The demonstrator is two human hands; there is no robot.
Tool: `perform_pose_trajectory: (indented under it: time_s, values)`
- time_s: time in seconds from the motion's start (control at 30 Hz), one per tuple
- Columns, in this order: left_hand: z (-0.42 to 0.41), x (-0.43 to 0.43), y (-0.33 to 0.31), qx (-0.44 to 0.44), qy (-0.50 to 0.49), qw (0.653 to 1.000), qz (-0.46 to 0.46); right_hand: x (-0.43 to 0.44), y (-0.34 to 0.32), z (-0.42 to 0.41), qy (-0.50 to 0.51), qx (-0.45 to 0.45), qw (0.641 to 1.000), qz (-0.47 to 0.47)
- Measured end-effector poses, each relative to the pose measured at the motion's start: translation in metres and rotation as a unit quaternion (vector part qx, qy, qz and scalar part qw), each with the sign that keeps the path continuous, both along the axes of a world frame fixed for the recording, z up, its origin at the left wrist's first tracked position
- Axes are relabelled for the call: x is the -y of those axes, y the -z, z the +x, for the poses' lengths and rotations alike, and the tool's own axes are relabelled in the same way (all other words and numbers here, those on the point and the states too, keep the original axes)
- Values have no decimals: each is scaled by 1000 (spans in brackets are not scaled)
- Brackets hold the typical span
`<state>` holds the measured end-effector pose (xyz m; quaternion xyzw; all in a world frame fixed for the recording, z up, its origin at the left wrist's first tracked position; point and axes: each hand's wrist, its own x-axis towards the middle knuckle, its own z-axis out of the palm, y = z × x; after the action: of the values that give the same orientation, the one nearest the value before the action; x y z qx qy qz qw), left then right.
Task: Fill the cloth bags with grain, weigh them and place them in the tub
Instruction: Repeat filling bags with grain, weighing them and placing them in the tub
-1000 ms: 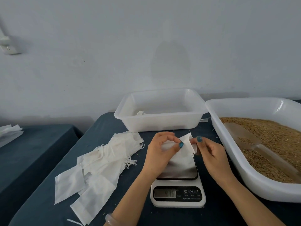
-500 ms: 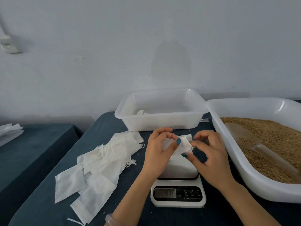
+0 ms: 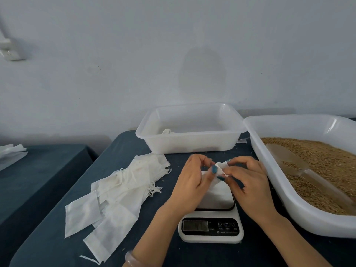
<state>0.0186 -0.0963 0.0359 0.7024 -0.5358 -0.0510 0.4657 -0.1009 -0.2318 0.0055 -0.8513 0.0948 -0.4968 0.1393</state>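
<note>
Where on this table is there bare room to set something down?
Bare cloth shows left of the small tub, behind the empty bags, and on the side table. Crowded: around the scale, between the bags and grain tub.

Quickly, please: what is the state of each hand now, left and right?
Left hand: closed, pinching the top of the bag.
Right hand: closed, pinching the same bag top.

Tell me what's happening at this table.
A person's left hand and right hand pinch the top of a white cloth bag sitting on a digital scale. To the left lie empty cloth bags in a pile. A scoop rests in the tub of grain on the right; a smaller tub stands behind the scale.
</note>
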Motion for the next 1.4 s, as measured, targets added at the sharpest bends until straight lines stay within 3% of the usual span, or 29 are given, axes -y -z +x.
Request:
perform_pose_trajectory:
  time_s: [0.17, 0.33, 0.57, 0.73, 0.87, 0.93, 0.97, 1.07, 1.13, 1.17, 1.4]
  values:
    - [6, -1, 0, 76, 24, 993, 86, -3, -4, -3, 0, -4, 1000, -19]
    - [8, 2, 3, 135, -3, 990, 36, -6, -6, -2, -8, -8, 996, -87]
    - [15, 2, 7, 87, -26, 995, 35, -17, -16, -6, 12, -23, 994, -109]
    - [22, 2, 9, 35, -41, 998, 22, -40, -46, -23, 9, -13, 1000, -12]
    - [22, 3, 9, -5, -68, 997, 25, -3, -93, -41, 143, -101, 984, -22]
    - [23, 3, 10, -13, -74, 997, 28, 36, -113, -53, 205, -220, 953, 46]
    - [23, 3, 11, -17, -77, 997, 28, 57, -119, -60, 237, -305, 918, 84]
    - [25, 3, 13, -27, -84, 996, 23, 98, -123, -73, 302, -573, 755, 105]
    - [27, 3, 13, -30, -90, 995, 21, 113, -112, -78, 309, -670, 671, 79]
    - [27, 4, 14, -33, -91, 995, 20, 115, -106, -80, 312, -684, 656, 71]
    - [28, 4, 15, -34, -92, 995, 23, 121, -89, -77, 309, -653, 682, 111]
